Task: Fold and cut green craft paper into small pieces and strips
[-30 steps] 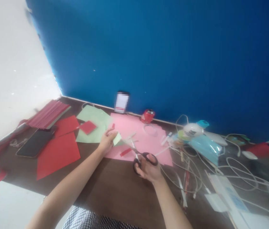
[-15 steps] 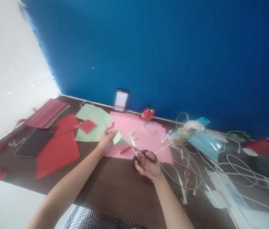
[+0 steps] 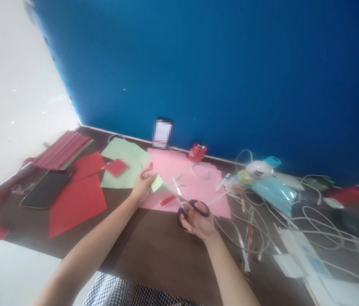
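My left hand (image 3: 143, 185) pinches a small piece of light green paper (image 3: 156, 184) above the pink paper (image 3: 209, 195). In my right hand (image 3: 200, 223) are black-handled scissors (image 3: 184, 200), fingers through the loops. Their blades are spread apart and point toward the green piece; whether they touch it I cannot tell. A narrow red paper strip (image 3: 168, 200) lies on the pink paper between my hands. Left of my left hand are light green sheets (image 3: 120, 151) with a red square (image 3: 116, 168) on top.
Red paper sheets (image 3: 80, 204), a dark phone (image 3: 45, 190) and a pink-red book (image 3: 63, 151) lie at the left. A lit phone (image 3: 162, 133) leans on the blue wall, near a red round object (image 3: 197, 152). White cables (image 3: 322, 225) and a blue packet (image 3: 275, 193) clutter the right.
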